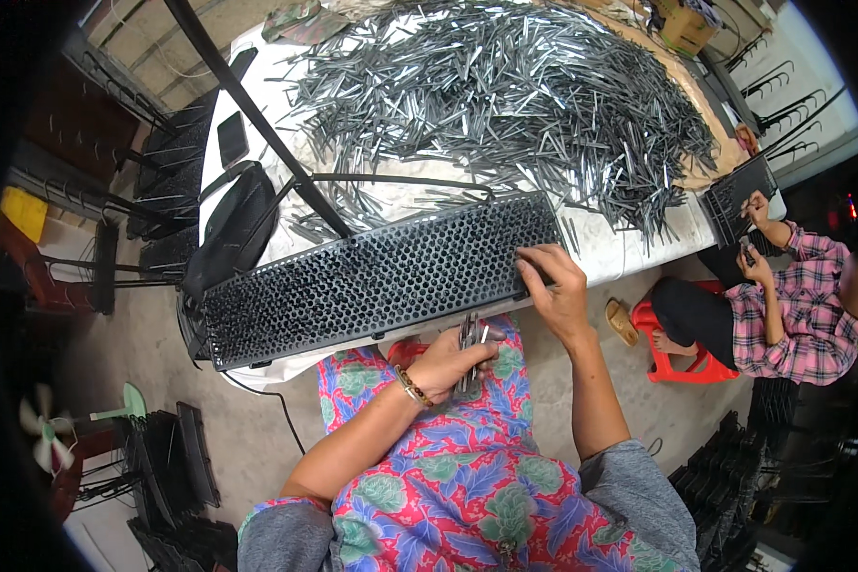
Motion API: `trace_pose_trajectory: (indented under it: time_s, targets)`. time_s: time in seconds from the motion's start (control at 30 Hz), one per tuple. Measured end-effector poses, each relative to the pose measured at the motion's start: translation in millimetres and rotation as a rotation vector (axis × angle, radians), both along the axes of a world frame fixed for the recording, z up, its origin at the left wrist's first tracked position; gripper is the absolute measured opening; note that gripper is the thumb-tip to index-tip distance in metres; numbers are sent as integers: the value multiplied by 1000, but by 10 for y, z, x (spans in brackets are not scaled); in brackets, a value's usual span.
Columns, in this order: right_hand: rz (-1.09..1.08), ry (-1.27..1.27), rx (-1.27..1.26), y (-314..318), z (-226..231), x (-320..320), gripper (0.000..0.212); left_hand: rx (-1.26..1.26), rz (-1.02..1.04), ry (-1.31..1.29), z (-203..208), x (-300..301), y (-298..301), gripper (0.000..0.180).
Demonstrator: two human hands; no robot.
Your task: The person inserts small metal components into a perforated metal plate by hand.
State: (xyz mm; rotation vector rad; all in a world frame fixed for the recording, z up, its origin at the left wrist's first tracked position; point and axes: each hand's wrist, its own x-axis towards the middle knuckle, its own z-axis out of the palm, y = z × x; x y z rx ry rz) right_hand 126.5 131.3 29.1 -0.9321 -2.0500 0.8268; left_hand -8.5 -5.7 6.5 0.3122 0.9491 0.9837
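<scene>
A long black panel (381,272) full of round holes lies slantwise along the table's near edge. My left hand (448,362) is closed round a small bunch of dark and silvery thin strips (469,348), just below the panel. At the panel's right end, my right hand (558,286) rests its bent fingertips and thumb close together on the holes. Anything pinched there is too small to make out. Beyond the panel spreads a large heap of the same loose strips (486,86).
A black pole (248,114) rises across the panel's left part. On the white-covered table (610,257) lie a phone (232,138) and a black bag (238,224). At right, a person in a plaid shirt (791,305) works on another dark panel (739,195). A fan (48,429) stands at left.
</scene>
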Motion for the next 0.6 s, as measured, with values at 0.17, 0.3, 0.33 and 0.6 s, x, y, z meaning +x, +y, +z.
trace_pose_trajectory:
  time_s: [0.17, 0.3, 0.33, 0.6]
  targets:
    - [321, 44, -326, -268, 150, -56, 19, 88, -83, 7, -1, -61, 3, 17]
    - [435, 62, -385, -329, -4, -43, 14, 128, -109, 38, 38, -26, 13, 14]
    - [396, 132, -497, -339, -63, -15, 10, 114, -122, 26, 35, -24, 9, 16]
    - [-29, 209, -360, -106, -6, 44, 7, 8, -36, -53, -39, -12, -11, 20]
